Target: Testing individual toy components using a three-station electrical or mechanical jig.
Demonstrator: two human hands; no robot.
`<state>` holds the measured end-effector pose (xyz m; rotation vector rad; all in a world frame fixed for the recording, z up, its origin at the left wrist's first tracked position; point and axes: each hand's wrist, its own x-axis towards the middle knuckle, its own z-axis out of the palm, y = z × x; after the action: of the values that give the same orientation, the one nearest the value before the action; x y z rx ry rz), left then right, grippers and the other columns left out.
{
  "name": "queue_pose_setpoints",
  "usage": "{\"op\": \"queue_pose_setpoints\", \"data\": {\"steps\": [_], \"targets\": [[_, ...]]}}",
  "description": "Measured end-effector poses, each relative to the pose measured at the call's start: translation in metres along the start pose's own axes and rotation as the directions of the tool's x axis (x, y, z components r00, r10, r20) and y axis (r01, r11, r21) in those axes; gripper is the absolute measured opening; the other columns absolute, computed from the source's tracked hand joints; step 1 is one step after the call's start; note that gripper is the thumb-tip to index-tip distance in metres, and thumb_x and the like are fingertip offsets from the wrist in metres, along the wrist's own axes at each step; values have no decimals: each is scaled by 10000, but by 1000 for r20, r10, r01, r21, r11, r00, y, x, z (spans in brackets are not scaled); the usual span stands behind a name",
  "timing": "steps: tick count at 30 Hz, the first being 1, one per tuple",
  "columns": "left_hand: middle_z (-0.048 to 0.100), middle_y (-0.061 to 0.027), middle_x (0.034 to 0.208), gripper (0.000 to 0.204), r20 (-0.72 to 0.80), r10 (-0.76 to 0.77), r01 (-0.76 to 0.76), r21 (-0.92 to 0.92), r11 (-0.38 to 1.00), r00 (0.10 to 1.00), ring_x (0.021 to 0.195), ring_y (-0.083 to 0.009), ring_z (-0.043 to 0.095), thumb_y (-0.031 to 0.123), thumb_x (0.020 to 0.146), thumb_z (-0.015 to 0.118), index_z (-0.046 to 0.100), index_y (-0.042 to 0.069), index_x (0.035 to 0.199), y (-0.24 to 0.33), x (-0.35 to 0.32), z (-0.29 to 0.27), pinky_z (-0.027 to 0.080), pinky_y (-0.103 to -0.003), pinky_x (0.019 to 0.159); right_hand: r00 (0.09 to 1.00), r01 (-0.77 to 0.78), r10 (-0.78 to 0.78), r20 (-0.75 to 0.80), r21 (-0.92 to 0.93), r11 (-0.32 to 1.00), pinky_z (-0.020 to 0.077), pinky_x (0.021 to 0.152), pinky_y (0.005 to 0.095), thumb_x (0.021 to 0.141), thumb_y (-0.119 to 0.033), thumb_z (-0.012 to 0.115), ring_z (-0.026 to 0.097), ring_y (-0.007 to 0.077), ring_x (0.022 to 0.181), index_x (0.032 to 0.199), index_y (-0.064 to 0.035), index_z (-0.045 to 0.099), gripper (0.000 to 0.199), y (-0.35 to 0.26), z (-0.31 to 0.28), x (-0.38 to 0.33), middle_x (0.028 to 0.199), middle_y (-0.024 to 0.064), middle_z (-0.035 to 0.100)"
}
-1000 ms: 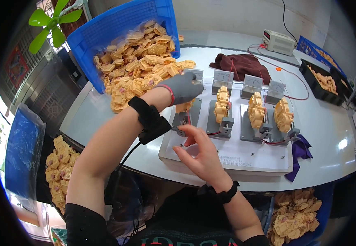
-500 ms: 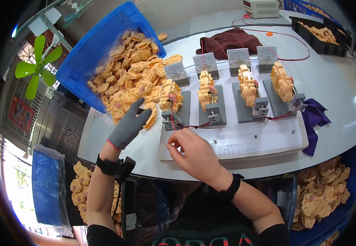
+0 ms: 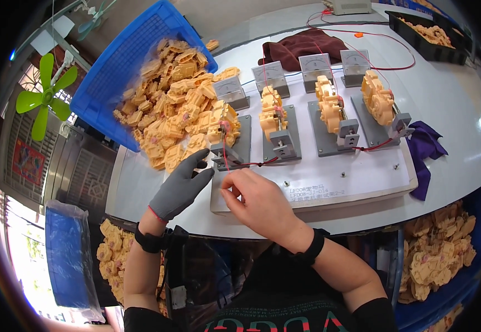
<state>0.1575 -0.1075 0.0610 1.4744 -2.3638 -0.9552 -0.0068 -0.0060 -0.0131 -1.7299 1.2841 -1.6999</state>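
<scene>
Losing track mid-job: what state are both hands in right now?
Left hand: open, nothing visible in its grasp.
Right hand: closed, apparently pinching the thin red wire.

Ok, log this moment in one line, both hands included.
left hand: gloved, open, beside leftmost stand | right hand: bare, appears to pinch red wire | blue tub: tilted, yellow parts spilled out

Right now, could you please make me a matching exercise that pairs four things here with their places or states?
1. Left hand
2. Right hand
3. Blue crate
4. Purple cloth

A. Tipped, with cream parts spilling out
B. At the right end of the white base
C. Wearing a grey glove
D. Bare, a red wire running to its fingertips

Pairs: 1-C, 2-D, 3-A, 4-B
</scene>
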Motion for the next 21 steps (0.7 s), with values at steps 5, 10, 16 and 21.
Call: {"op": "queue_pose_setpoints", "data": {"steps": [5,10,16,21], "targets": [[582,-80,1169,517,-16,-22,23,34,999,1000,917,-119,559,246,924,610,477,80,1396,4,-7,2,501,-259,720,997,-26,33,-70,93,995,502,676,353,869,-73,631,604,258,746,1019,-41,547,174,-3,0,1,924,114,567],[564,-98,1111,472,-50,82,-77,97,992,995,935,-150,576,210,915,617,520,57,1351,2,-10,3,498,-273,801,988,-110,122,-91,128,986,487,748,320,868,-43,642,567,201,852,1232,-35,483,398,-7,-4,5,1066,114,528],[610,-116,1157,406,-180,215,-231,-71,970,960,1025,-162,594,215,946,590,563,-5,1286,-9,6,-7,471,-284,899,993,-103,107,-54,61,993,480,747,323,880,-75,638,569,205,894,1272,-50,482,423,-7,-1,11,1066,110,546],[610,-142,1230,601,-153,232,-266,-270,925,961,1116,-205,579,381,949,559,453,-12,1390,13,54,-21,461,-300,939,998,-67,67,-21,-17,998,483,775,307,874,-76,650,583,194,939,1301,-73,497,454,-10,-1,15,1058,97,572]]}}
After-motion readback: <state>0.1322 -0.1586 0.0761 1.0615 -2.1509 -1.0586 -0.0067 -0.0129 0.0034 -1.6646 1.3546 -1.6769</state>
